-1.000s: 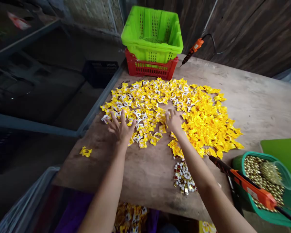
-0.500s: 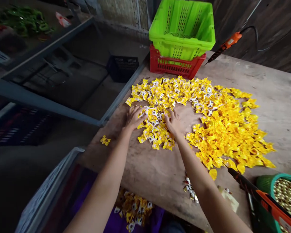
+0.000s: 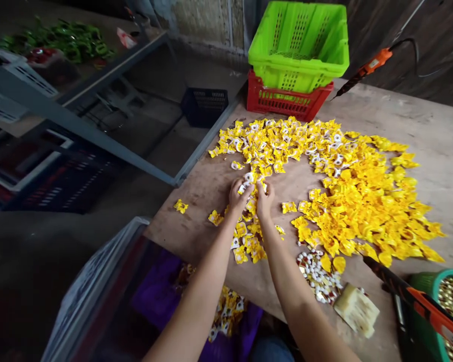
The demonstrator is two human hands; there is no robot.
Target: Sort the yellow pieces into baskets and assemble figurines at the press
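My left hand (image 3: pixel 237 197) and my right hand (image 3: pixel 265 201) face each other at the lower edge of a spread of small yellow plastic pieces (image 3: pixel 287 138) with white insides. Curled fingers on both sides close around a clump of these yellow plastic pieces (image 3: pixel 248 178). More of them lie loose under and between my wrists. Right of my hands is a large heap of glossy yellow pieces (image 3: pixel 357 201), flower-like or petal-like in shape. Most of what my fingers press on is hidden by the hands themselves.
A green crate (image 3: pixel 298 68) sits in a red crate (image 3: pixel 266 98) at the back. Orange-and-black pen-like tools (image 3: pixel 377 61) stand at the back and near right. Also around: small white-and-gold parts (image 3: pixel 317 276), a stained block (image 3: pixel 357 309), a green basket (image 3: pixel 423 296) of gold beads, a purple-lined container (image 3: pixel 162 294) below.
My hands have gone from open and spread on either side of the pieces to close together, gripping a clump. Some pieces have been pulled toward me, leaving a few scattered. The view has shifted slightly.
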